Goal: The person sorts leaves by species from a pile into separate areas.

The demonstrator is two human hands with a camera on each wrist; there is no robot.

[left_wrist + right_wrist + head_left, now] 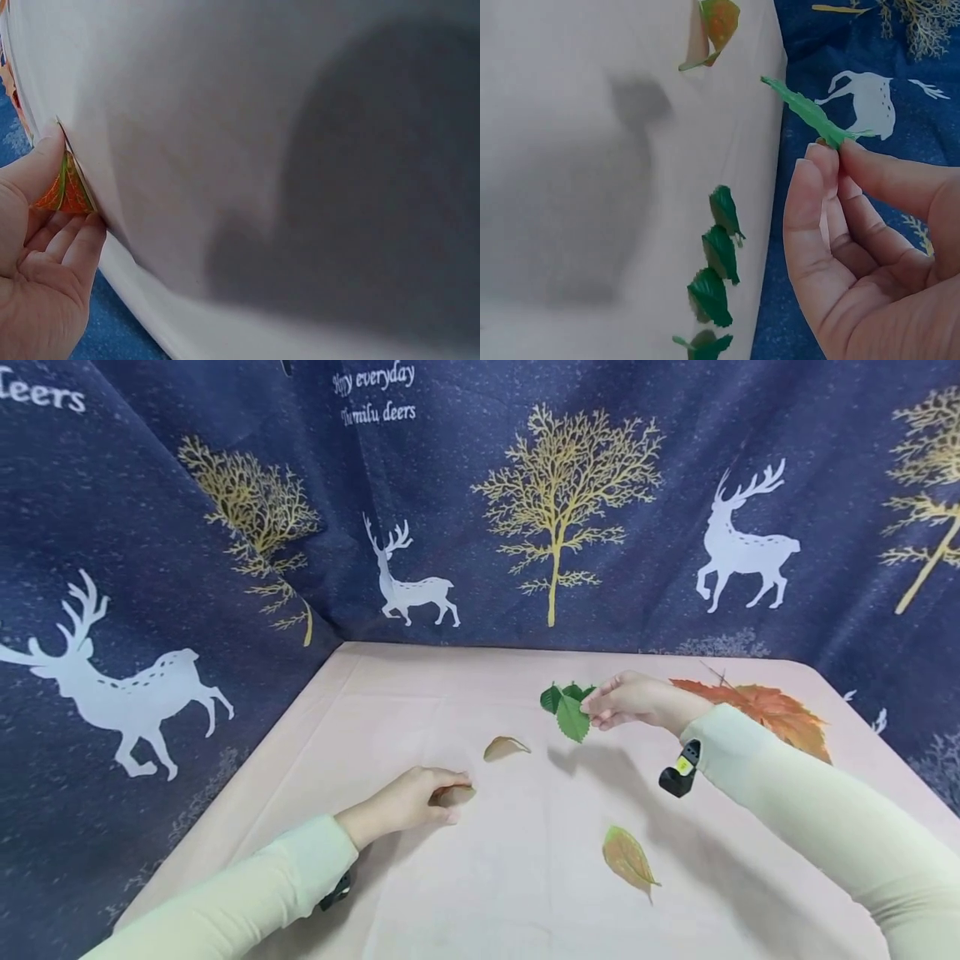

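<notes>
My left hand [408,802] is low over the table and pinches an orange-and-green leaf [69,187] between thumb and fingers. In the head view the fingers cover part of that leaf. Farther back on the right, my right hand [633,700] holds a green toothed leaf [573,720] by its end, raised above the table. The right wrist view shows this leaf [806,110] nearly edge-on, between thumb and fingertips. Several darker green leaves [720,253] lie in a row on the table below it, partly hidden behind the held leaf in the head view.
A curled brownish leaf [506,747] lies between the hands. Nearer the front right is a yellow-green and orange leaf [628,860]. A large orange-red leaf [783,714] lies behind the right forearm. Dark blue printed cloth [465,485] borders the pale pink table [465,893].
</notes>
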